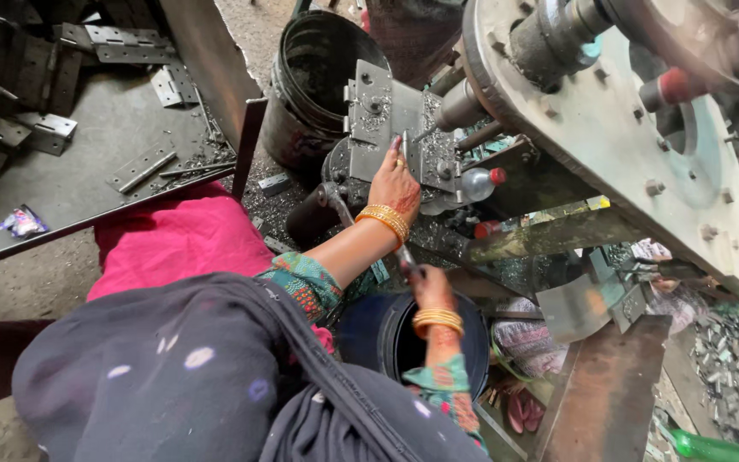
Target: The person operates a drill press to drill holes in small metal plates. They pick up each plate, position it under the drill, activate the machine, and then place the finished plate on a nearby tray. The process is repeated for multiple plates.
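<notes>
My left hand (393, 184) reaches up to a grey metal fixture (378, 128) on the machine. Its fingers press a flat hinge plate (432, 150) against that fixture. My right hand (428, 287) is lower down, above a dark blue bucket (369, 334). It is closed around the end of a thin metal lever (344, 214) that runs up and left toward the fixture. Gold bangles sit on both wrists.
A black bucket (318, 77) stands behind the fixture. A large round machine plate (626, 128) with bolts and shafts overhangs on the right. Loose hinges (40, 128) lie on the dark metal table (87, 184) at left. A small bottle with a red cap (478, 182) and metal scraps (737, 368) lie nearby.
</notes>
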